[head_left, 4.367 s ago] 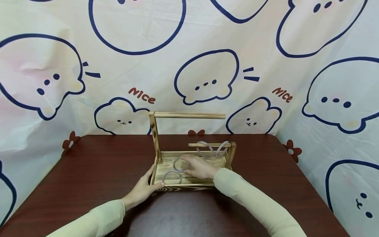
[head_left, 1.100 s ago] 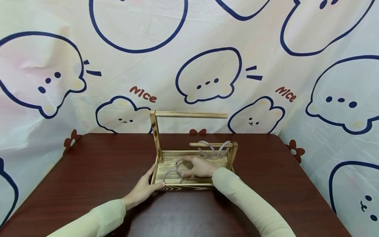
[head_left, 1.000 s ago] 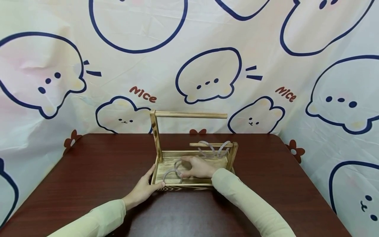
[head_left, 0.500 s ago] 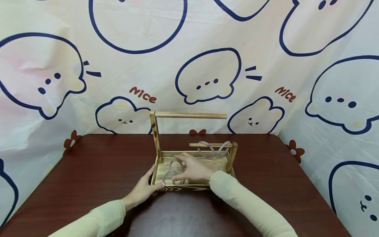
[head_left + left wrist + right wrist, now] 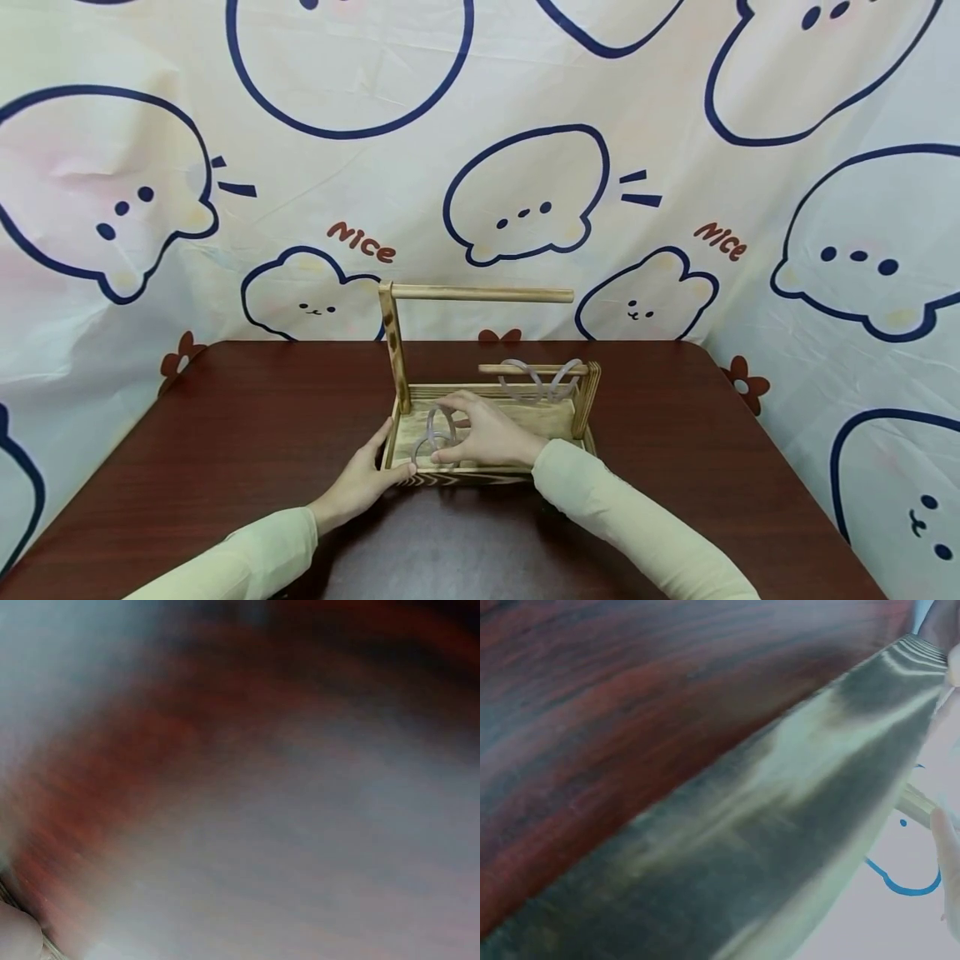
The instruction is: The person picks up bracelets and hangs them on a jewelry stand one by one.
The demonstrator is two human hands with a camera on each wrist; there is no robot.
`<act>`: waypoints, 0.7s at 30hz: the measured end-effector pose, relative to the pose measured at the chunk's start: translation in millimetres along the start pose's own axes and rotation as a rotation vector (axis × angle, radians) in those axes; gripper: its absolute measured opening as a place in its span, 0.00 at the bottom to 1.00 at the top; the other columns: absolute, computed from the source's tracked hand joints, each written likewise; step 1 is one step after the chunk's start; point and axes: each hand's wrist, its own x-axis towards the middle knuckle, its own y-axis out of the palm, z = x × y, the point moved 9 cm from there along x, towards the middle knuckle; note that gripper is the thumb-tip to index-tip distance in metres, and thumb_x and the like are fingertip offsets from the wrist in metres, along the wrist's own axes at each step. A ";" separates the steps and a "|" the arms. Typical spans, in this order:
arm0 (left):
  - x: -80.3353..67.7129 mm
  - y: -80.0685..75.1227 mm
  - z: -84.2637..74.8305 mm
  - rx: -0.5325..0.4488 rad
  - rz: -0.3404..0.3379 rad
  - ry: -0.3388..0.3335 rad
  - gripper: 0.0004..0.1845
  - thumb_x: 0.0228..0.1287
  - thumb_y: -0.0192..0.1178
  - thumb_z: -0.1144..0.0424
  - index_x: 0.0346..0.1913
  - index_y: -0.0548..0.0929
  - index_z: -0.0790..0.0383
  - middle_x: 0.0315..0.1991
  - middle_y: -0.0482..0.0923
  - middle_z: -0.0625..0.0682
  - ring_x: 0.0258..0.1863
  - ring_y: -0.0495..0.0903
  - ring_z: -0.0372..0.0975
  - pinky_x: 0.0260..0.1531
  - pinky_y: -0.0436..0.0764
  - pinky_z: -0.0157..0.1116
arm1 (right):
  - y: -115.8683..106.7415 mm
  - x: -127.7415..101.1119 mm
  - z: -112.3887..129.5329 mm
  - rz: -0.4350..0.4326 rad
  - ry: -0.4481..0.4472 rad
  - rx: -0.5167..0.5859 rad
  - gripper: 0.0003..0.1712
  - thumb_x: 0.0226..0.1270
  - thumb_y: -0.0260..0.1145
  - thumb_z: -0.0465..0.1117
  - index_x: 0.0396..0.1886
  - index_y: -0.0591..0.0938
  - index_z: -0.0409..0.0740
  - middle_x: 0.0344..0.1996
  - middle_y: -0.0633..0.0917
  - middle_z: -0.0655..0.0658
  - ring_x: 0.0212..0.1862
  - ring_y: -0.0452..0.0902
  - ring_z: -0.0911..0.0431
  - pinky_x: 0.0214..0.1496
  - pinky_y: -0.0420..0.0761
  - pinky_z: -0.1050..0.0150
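A light wooden jewelry stand (image 5: 390,333) with a shallow tray base sits mid-table in the head view. My left hand (image 5: 362,475) grips the tray's front left corner, thumb on the front rim. Inside the tray, my right hand (image 5: 489,432) pinches a pale translucent bangle (image 5: 431,423) between thumb and fingers. The bangle is tipped up and overlaps a second bangle (image 5: 415,454) lying at the tray's front left. In the right wrist view the tray's front wall (image 5: 795,802) fills the middle, with fingers (image 5: 949,870) at the right edge. The left wrist view is mostly blur.
Two more bangles (image 5: 534,375) hang on the stand's short lower bar (image 5: 490,369) at the right. A long upper bar (image 5: 480,294) runs above the tray from the left post. Patterned cloth (image 5: 525,167) hangs behind the dark red table (image 5: 262,417).
My right hand has shifted left in the tray. The bangle at its fingers moved left and tilted up over the other bangle. My left hand has stayed at the corner.
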 end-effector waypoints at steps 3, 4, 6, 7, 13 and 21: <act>-0.3 0.0 0.2 0.002 0.000 -0.002 0.49 0.57 0.63 0.54 0.73 0.42 0.59 0.72 0.42 0.59 0.71 0.41 0.50 0.65 0.50 0.55 | -1.6 -1.6 4.4 -0.004 -0.009 0.012 0.46 0.47 0.71 0.60 0.66 0.66 0.51 0.61 0.70 0.49 0.54 0.75 0.52 0.52 0.76 0.61; -0.3 -0.2 0.2 0.002 -0.002 -0.003 0.49 0.57 0.63 0.54 0.73 0.42 0.59 0.72 0.43 0.59 0.71 0.42 0.50 0.65 0.50 0.55 | -2.3 -2.4 5.8 -0.007 -0.010 0.009 0.46 0.47 0.71 0.60 0.66 0.66 0.51 0.61 0.70 0.49 0.55 0.75 0.52 0.53 0.76 0.60; -0.3 -0.5 0.1 0.003 -0.006 0.000 0.48 0.58 0.63 0.55 0.73 0.42 0.59 0.72 0.43 0.59 0.71 0.42 0.50 0.65 0.50 0.55 | -4.2 -4.2 9.0 -0.020 -0.015 -0.011 0.46 0.46 0.71 0.60 0.65 0.67 0.51 0.61 0.71 0.50 0.57 0.73 0.53 0.56 0.74 0.60; -0.3 -0.6 -0.4 0.005 -0.008 0.005 0.48 0.58 0.63 0.55 0.73 0.43 0.59 0.72 0.43 0.59 0.71 0.42 0.50 0.65 0.51 0.54 | -5.0 -5.2 10.4 -0.024 -0.019 -0.020 0.46 0.46 0.71 0.60 0.65 0.67 0.51 0.61 0.71 0.50 0.57 0.73 0.53 0.57 0.74 0.59; -0.4 -1.8 -3.1 0.013 -0.021 0.032 0.48 0.57 0.63 0.56 0.72 0.44 0.61 0.72 0.45 0.60 0.70 0.45 0.49 0.65 0.52 0.52 | -8.7 -12.5 15.1 -0.032 -0.028 -0.048 0.45 0.46 0.70 0.62 0.65 0.68 0.53 0.61 0.73 0.52 0.60 0.70 0.56 0.59 0.71 0.59; -1.1 -0.4 -2.4 -0.024 -0.002 0.005 0.49 0.57 0.63 0.56 0.73 0.42 0.59 0.73 0.42 0.57 0.70 0.41 0.48 0.65 0.51 0.52 | -13.0 -18.2 12.2 -0.048 -0.009 -0.041 0.43 0.46 0.72 0.58 0.64 0.69 0.55 0.59 0.75 0.52 0.59 0.71 0.55 0.60 0.71 0.58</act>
